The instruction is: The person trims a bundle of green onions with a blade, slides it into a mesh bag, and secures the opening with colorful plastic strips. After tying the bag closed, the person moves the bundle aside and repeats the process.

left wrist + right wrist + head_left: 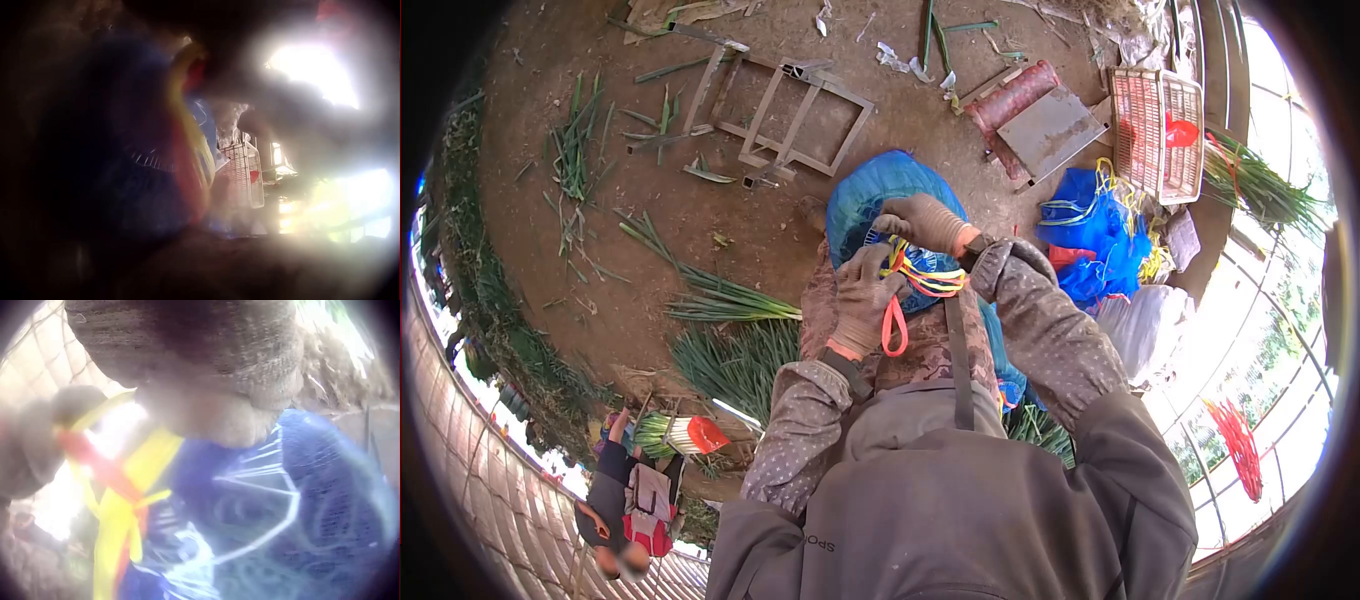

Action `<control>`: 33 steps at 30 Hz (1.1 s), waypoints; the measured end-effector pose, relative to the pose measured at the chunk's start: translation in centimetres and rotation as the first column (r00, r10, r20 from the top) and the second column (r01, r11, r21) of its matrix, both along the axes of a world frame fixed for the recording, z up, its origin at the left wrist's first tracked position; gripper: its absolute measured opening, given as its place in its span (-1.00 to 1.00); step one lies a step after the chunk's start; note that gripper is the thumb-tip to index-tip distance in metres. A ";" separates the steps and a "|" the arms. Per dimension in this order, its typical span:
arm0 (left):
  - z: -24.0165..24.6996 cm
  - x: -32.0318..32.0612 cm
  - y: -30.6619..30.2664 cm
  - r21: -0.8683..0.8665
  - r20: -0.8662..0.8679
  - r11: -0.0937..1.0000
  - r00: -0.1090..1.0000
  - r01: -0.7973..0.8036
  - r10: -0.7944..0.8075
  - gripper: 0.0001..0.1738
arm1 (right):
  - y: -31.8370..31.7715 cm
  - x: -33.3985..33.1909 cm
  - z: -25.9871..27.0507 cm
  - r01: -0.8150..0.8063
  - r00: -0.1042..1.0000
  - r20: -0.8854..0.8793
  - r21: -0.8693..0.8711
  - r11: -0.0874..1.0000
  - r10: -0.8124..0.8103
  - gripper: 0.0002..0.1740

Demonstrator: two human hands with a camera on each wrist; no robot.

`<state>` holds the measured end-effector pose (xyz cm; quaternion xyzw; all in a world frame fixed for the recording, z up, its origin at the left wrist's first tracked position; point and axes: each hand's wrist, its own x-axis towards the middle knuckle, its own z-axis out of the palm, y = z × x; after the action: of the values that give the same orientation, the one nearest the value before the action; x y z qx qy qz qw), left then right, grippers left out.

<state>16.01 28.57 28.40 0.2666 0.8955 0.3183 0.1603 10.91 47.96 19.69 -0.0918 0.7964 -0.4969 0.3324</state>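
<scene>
A blue mesh bag [890,175], bulging and full, sits between the person's knees, a white cord laced round its gathered mouth. Yellow and red straps [940,283] cross over that mouth. The gloved left hand [862,300] pinches the straps from the near side, with a red loop [894,330] hanging below its fingers. Curled over the top, the gloved right hand [925,222] grips the yellow strap [153,456] close to the mesh. The left wrist view is dark and blurred, showing the straps [194,156] beside the blue mesh.
Green onions [740,300] lie to the left. Ahead is a metal frame [810,120]; a low padded seat [1040,125] and plastic crate [1130,130] stand ahead right. Blue mesh bags [1090,240] are piled right. Another person [625,490] is at lower left.
</scene>
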 end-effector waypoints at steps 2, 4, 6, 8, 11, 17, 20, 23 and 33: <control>-1.2 0.9 -0.4 -0.003 0.031 0.992 0.992 -0.125 0.125 -0.72 | 1.4 0.0 1.4 -0.034 0.998 -0.047 0.151 0.988 0.042 -0.51; -0.8 0.9 -1.3 -0.180 0.095 0.982 0.995 0.048 -0.031 -0.73 | 4.3 1.5 0.7 0.134 0.976 -0.204 0.259 0.956 -0.081 -0.53; -1.0 2.3 -2.7 -0.322 0.171 0.926 0.974 0.197 -0.148 -0.73 | 10.3 2.7 -2.1 0.500 0.857 -0.092 0.386 0.776 -0.507 -0.56; -3.0 3.6 -3.3 -0.267 0.136 0.940 0.974 0.213 -0.182 -0.75 | 11.7 7.3 -3.2 0.388 0.909 -0.089 0.533 0.752 -0.406 -0.58; -2.3 2.5 -2.9 -0.217 0.107 0.947 0.970 0.237 -0.218 -0.73 | 10.4 13.0 -2.4 0.570 0.780 -0.109 0.532 0.626 -0.617 -0.59; -4.6 -0.1 1.2 -0.309 -0.154 0.842 0.850 0.443 -0.503 -0.43 | 6.6 22.2 1.1 0.385 0.844 0.299 0.240 0.891 -0.446 -0.62; -7.8 0.7 3.9 -0.357 -0.100 0.777 0.805 0.519 -0.584 -0.72 | 5.6 22.4 2.5 0.456 0.742 0.439 0.225 0.861 -0.507 -0.61; -7.7 0.2 5.4 -0.356 0.000 0.772 0.827 0.526 -0.563 -0.83 | 6.8 21.6 2.8 0.641 0.553 0.456 0.302 0.706 -0.697 -0.60; -5.7 -2.5 2.0 0.185 0.914 0.711 0.384 -0.678 0.128 -0.84 | 2.5 14.4 3.8 0.578 0.794 0.160 0.102 0.809 -0.587 -0.45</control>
<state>13.55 30.61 22.71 -0.1333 0.6023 0.6722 0.4094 25.27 50.47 23.51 0.2121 0.7634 -0.5620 0.2376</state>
